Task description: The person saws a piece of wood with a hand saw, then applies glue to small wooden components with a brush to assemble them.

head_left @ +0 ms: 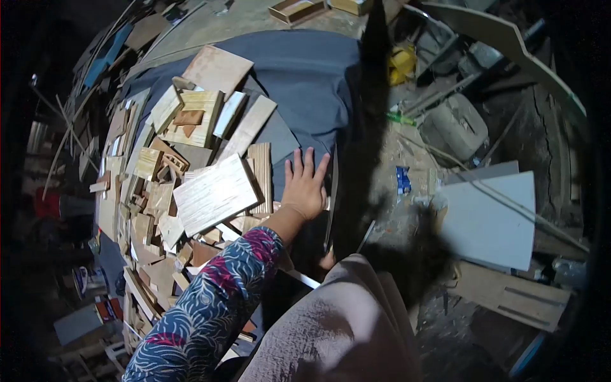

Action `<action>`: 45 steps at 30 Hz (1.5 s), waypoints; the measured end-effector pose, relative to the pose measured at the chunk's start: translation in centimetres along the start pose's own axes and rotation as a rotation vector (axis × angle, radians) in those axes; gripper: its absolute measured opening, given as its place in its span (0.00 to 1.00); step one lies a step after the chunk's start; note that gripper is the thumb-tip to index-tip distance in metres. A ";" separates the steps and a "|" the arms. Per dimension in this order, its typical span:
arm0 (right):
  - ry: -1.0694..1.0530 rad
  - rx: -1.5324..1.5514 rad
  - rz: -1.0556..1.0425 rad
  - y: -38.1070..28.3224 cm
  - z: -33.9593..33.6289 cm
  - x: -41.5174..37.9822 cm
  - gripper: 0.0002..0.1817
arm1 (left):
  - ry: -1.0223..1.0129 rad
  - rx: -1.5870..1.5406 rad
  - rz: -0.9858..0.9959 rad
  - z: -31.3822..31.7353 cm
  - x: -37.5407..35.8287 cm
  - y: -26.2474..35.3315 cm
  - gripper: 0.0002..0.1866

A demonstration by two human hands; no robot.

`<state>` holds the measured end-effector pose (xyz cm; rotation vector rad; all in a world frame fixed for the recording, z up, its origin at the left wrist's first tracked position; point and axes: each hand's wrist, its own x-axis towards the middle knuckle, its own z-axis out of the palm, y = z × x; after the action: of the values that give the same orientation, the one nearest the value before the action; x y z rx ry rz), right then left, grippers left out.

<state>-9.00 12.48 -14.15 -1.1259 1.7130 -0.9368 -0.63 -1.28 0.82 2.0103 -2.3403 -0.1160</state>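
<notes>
My left hand (305, 191), in a patterned blue and pink sleeve, reaches forward palm down with its fingers spread. It is over the edge of a dark blue cloth (286, 70), beside a ribbed wooden strip (261, 172). Just left of it lies a pale white-grained board (215, 194) on a heap of wood offcuts. A small patch of skin (328, 260), perhaps part of my right hand, shows below the edge, mostly hidden by beige fabric (324, 325). A thin dark edge (333, 197) runs down towards that patch; I cannot tell whether it is held.
Wood offcuts (149, 223) cover the cloth on the left. To the right, a light panel (490, 219), a grey plastic container (453, 127) and a brown slotted board (512, 296) lie on the littered floor. An open wooden box (297, 11) sits at the top.
</notes>
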 end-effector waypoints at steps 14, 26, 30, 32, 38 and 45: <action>-0.020 -0.087 -0.028 -0.2 1.5 -0.3 0.18 | -0.043 0.065 0.064 1.0 0.3 -0.8 0.41; -0.026 -0.009 -0.027 1.6 2.7 -0.4 0.25 | 0.007 0.042 0.132 0.8 0.1 -0.2 0.35; -0.054 -0.061 -0.008 0.9 3.0 0.7 0.25 | 0.047 0.097 0.162 0.3 0.4 -0.2 0.36; -0.085 -0.010 0.021 2.2 3.0 0.3 0.25 | 0.141 0.151 0.216 1.2 0.6 -0.6 0.36; -0.069 0.106 0.022 4.7 5.0 -0.6 0.26 | 0.068 0.133 0.159 1.2 0.3 -0.8 0.34; -0.107 0.124 -0.063 3.4 4.6 0.9 0.21 | 0.128 0.139 0.158 2.0 0.3 -1.1 0.34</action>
<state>-5.96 12.12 -19.05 -1.1330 1.5207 -0.9900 0.23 -1.71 -1.28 1.8173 -2.4743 0.1818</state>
